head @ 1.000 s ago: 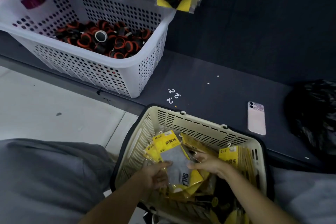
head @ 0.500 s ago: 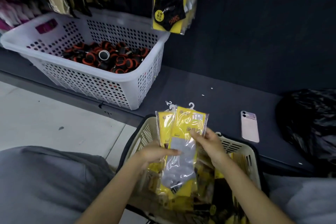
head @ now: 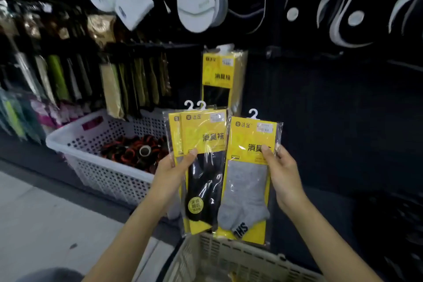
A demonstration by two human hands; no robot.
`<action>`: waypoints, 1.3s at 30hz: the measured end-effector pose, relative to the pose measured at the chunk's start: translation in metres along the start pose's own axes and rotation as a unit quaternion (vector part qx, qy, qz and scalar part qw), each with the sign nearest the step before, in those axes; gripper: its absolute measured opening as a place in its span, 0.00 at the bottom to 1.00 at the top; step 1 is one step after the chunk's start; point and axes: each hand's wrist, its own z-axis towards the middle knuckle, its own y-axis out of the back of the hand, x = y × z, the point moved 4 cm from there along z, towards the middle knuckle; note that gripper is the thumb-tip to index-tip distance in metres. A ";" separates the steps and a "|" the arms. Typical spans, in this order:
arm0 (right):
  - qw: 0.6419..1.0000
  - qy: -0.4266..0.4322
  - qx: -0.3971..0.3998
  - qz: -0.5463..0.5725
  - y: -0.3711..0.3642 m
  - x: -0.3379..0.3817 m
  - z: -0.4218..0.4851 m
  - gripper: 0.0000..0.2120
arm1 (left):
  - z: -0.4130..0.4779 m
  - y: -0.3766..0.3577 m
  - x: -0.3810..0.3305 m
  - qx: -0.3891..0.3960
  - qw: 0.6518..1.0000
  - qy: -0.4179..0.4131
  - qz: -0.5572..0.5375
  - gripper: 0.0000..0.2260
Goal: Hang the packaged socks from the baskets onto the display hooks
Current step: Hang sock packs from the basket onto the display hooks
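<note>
Left grip (head: 170,176) pinches two yellow black-sock packets (head: 206,139), right grip (head: 283,174) one yellow grey-sock packet (head: 247,185). It is probably best to keep the white hanger loops (head: 253,114) upright and hang the packets singly.

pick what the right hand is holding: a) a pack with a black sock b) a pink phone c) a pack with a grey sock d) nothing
C: the right hand pinches the pack with the grey sock by its yellow card, while the left hand holds the packs with black socks.
</note>
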 end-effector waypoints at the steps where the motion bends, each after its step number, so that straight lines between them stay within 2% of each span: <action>1: 0.999 0.026 0.011 -0.015 -0.009 0.016 0.010 0.05 | 0.006 0.009 -0.017 -0.029 0.999 -0.020 0.003 0.11; 4: 0.994 0.091 0.026 -0.052 -0.036 0.054 0.040 0.05 | 0.022 0.035 -0.061 -0.100 0.992 -0.080 0.009 0.04; 6: 0.990 0.119 0.019 -0.071 -0.054 0.072 0.059 0.05 | 0.027 0.048 -0.086 -0.136 0.984 -0.112 0.018 0.08; 8: 0.986 0.140 0.012 -0.086 -0.071 0.083 0.076 0.05 | 0.037 0.063 -0.101 -0.153 0.979 -0.133 0.008 0.05; 9: 0.985 0.148 0.009 -0.091 -0.079 0.087 0.082 0.05 | 0.043 0.068 -0.106 -0.158 0.978 -0.138 -0.009 0.07; 10: 0.983 0.154 0.007 -0.095 -0.087 0.090 0.089 0.06 | 0.047 0.072 -0.111 -0.157 0.976 -0.148 -0.023 0.17; 11: 0.982 0.156 0.004 -0.102 -0.094 0.092 0.095 0.06 | 0.047 0.075 -0.116 -0.156 0.974 -0.159 -0.025 0.22; 12: 0.982 0.155 0.002 -0.110 -0.101 0.092 0.100 0.06 | 0.050 0.080 -0.118 -0.159 0.974 -0.160 -0.031 0.23; 16: 0.977 0.132 -0.018 -0.167 -0.121 0.082 0.119 0.08 | 0.055 0.083 -0.126 -0.166 0.972 -0.168 -0.008 0.02; 18: 0.979 0.112 -0.041 -0.167 -0.123 0.074 0.125 0.08 | 0.059 0.085 -0.130 -0.155 0.972 -0.176 -0.009 0.02; 21: 0.984 0.080 -0.062 -0.149 -0.121 0.063 0.133 0.08 | 0.065 0.087 -0.130 -0.161 0.971 -0.177 -0.020 0.13; 26: 0.982 0.009 -0.113 -0.148 -0.113 0.054 0.149 0.13 | 0.071 0.084 -0.127 -0.142 0.975 -0.171 -0.014 0.09; 29: 0.977 -0.036 -0.160 -0.134 -0.101 0.049 0.152 0.12 | 0.073 0.080 -0.125 -0.140 0.976 -0.170 -0.007 0.02; 31: 0.976 -0.040 -0.188 -0.102 -0.094 0.050 0.145 0.08 | 0.073 0.074 -0.121 -0.134 0.976 -0.173 -0.010 0.07; 33: 0.985 -0.010 -0.152 -0.086 -0.097 0.056 0.137 0.05 | 0.073 0.069 -0.117 -0.134 0.975 -0.174 -0.014 0.11; 37: 0.998 0.030 0.048 -0.024 -0.126 0.076 0.109 0.12 | 0.081 0.054 -0.103 -0.105 0.987 -0.124 -0.013 0.04; 39: 0.994 0.028 0.100 -0.034 -0.135 0.079 0.100 0.17 | 0.083 0.043 -0.098 -0.090 0.989 -0.117 -0.008 0.06</action>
